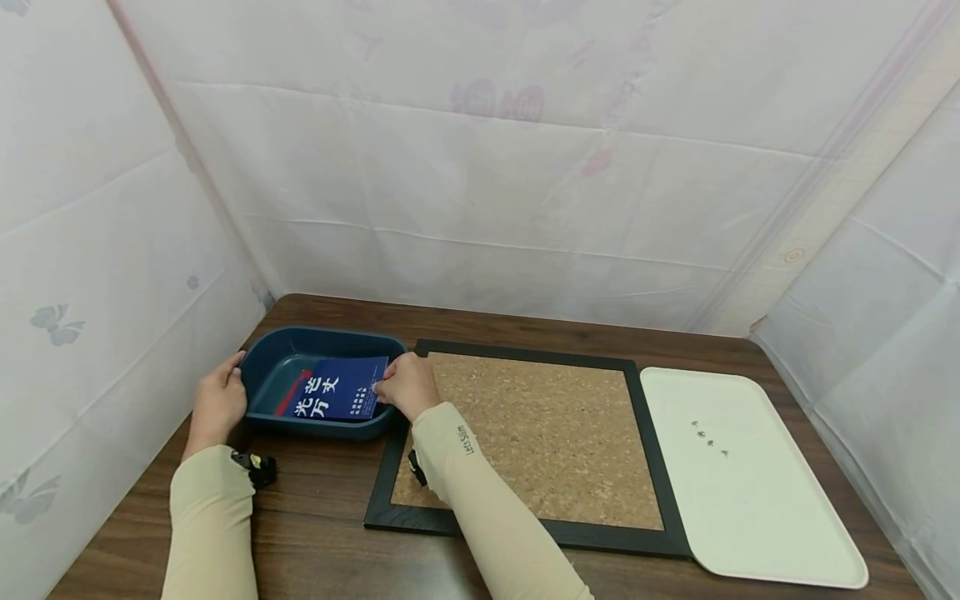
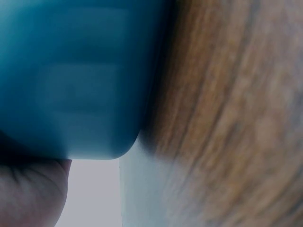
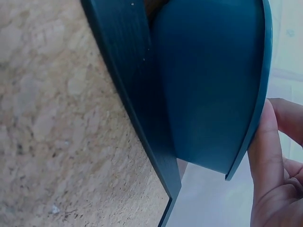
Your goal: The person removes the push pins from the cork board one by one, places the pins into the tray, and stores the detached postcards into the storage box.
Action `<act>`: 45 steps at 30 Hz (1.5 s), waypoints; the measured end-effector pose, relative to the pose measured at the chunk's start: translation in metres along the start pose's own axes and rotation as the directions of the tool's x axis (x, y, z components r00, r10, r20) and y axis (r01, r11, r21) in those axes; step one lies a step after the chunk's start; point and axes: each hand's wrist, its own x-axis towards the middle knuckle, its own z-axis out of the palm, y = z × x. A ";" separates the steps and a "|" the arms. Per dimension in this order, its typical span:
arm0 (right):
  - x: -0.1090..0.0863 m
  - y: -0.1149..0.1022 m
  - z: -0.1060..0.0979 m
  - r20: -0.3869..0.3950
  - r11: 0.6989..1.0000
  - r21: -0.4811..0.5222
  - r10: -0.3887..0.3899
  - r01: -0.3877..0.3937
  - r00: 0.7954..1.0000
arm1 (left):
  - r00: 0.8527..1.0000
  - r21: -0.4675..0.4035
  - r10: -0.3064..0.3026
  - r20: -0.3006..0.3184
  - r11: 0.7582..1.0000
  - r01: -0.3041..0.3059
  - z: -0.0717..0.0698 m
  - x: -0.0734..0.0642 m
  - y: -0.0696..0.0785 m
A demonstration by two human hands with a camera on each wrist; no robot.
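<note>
At the left of the table stands a dark blue plastic basin (image 1: 318, 427). My left hand (image 1: 219, 402) grips its left rim, thumb on the edge; the left wrist view shows the basin's outer wall (image 2: 80, 85) close up, part of the hand below it. A blue booklet (image 1: 330, 396) with white Chinese characters and a red strip lies slanted in the basin. My right hand (image 1: 411, 386) pinches the booklet's right edge. From the right wrist, its fingers (image 3: 267, 151) appear right at the basin's rim, the booklet hidden behind the wall.
A cork board (image 1: 540, 442) in a black frame lies beside the basin, its near-left part under my right forearm. Right of it is a cream tray (image 1: 765, 500) bearing several tiny dark pieces (image 1: 708, 440). White patterned sheets (image 1: 480, 167) hang behind and at both sides.
</note>
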 end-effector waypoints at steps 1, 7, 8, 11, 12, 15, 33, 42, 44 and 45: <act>0.000 0.000 0.000 0.003 1.000 0.004 0.001 -0.001 1.000 | 1.000 0.000 0.000 -0.001 1.000 0.000 0.000 0.000 0.000; -0.001 0.000 0.000 0.012 1.000 0.001 0.006 -0.006 1.000 | 1.000 -0.003 -0.001 -0.008 1.000 0.001 0.001 0.000 0.001; -0.001 0.000 0.000 0.013 1.000 0.000 0.006 -0.006 1.000 | 1.000 -0.003 -0.001 -0.007 1.000 0.001 0.000 0.000 0.000; -0.001 0.000 -0.001 0.014 1.000 -0.009 0.005 -0.005 1.000 | 1.000 -0.005 -0.002 -0.007 1.000 0.002 0.000 0.000 0.000; -0.001 0.000 -0.001 0.015 1.000 -0.012 0.003 -0.002 1.000 | 1.000 -0.005 0.000 -0.008 1.000 0.000 0.000 0.000 0.000; -0.002 -0.001 -0.001 0.018 1.000 -0.022 -0.005 0.006 1.000 | 1.000 -0.006 0.006 -0.012 1.000 -0.006 0.000 0.001 0.000; -0.003 0.002 0.000 0.047 0.994 -0.097 -0.043 0.048 0.998 | 1.000 -0.008 0.013 -0.007 1.000 -0.013 -0.001 -0.001 -0.001; -0.005 0.001 -0.002 0.059 0.997 -0.074 -0.017 0.021 0.998 | 1.000 -0.011 0.003 0.006 1.000 -0.003 -0.002 -0.001 -0.002; -0.005 0.002 -0.001 0.059 0.998 -0.058 -0.016 0.020 0.998 | 1.000 -0.011 0.002 0.004 1.000 -0.002 -0.001 -0.001 -0.002; -0.005 0.002 -0.001 0.060 0.999 -0.046 -0.015 0.017 0.998 | 1.000 -0.012 0.002 0.005 1.000 -0.001 -0.001 -0.001 -0.002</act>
